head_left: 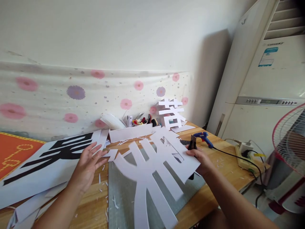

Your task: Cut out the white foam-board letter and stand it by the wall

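A large white cut-out character (152, 165) slants above the grey cutting mat (119, 203). My right hand (200, 159) is closed at its right edge, with a black cutter (192, 143) also between the fingers. My left hand (89, 160) is open, palm up and fingers spread, left of the cut-out. Near its fingertips is a small white cut piece (111, 154). On the left lies a white sheet with a printed black character (69, 148).
Behind the mat stands a white box (131, 132) of tools and glue sticks. A finished white character (170, 111) stands at the back. A blue glue gun (203, 137), its cable, a power strip (247, 160) and a fan (290, 140) are on the right.
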Available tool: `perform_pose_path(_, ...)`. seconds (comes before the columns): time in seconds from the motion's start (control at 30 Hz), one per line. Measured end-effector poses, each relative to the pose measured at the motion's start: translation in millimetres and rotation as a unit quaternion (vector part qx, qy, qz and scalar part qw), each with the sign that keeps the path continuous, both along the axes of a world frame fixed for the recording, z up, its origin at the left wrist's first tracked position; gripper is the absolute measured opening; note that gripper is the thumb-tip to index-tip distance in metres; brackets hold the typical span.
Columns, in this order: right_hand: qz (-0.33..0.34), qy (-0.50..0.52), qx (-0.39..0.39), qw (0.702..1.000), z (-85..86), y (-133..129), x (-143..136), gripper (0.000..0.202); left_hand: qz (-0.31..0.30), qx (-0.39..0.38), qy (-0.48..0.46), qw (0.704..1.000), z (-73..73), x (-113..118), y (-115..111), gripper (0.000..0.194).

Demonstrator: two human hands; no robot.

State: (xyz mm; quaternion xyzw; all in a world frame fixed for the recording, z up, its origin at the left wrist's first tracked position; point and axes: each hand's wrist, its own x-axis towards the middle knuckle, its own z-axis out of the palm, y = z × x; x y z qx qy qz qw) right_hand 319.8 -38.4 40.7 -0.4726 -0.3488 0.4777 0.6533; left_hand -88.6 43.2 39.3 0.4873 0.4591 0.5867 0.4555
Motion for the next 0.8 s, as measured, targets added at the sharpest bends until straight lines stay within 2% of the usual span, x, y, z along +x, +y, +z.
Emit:
perform_pose_path(0.1, 0.04, 0.0, -0.036, 0.999, -0.4, -2.4, 4.9, 0.034, -0.123, -0.068, 0.101, 0.985, 2.2, 1.4, -7.7, 0.081)
perform_pose_path(0.23, 0.07, 0.002, -0.058, 0.996, 0.1, -3.3, 2.6, 0.031, -0.33, -0.127, 0.216, 0.91, -1.6, 7.8, -18.1, 0.073)
perform_pose_path(0.3, 0.079, 0.005, -0.063, 0.995, 0.1, -2.5, 1.7, 0.03, -0.394, -0.14, 0.263, 0.869, -4.1, 10.0, -21.7, 0.07)
perform_pose_path(0.37, 0.086, 0.01, -0.063, 0.994, 0.3, -0.8, 1.9, 0.029, -0.424, -0.144, 0.304, 0.841, -6.0, 10.9, -23.8, 0.059)
perform_pose_path(0.47, 0.08, 0.019, -0.047, 0.995, 2.3, 4.1, 3.8, 0.029, -0.412, -0.113, 0.34, 0.838, -6.2, 11.4, -24.2, 0.036)
perform_pose_path(0.53, 0.061, 0.032, -0.024, 0.997, 3.9, 8.4, 5.5, 0.031, -0.374, -0.082, 0.348, 0.856, -4.2, 11.2, -22.4, 0.032)
perform_pose_path(0.63, -0.011, 0.03, 0.007, 0.999, 1.7, 14.1, 7.2, 0.037, -0.287, -0.043, 0.346, 0.893, 0.1, 10.2, -16.2, 0.034)
perform_pose_path(0.7, -0.051, -0.016, 0.014, 0.998, -5.1, 17.1, 6.1, 0.041, -0.214, -0.019, 0.337, 0.917, 0.8, 9.5, -10.1, 0.037)
perform_pose_path(0.8, -0.053, -0.156, 0.012, 0.986, -21.5, 22.6, -1.5, 0.043, -0.114, 0.008, 0.325, 0.939, -4.5, 9.5, -0.8, 0.041)
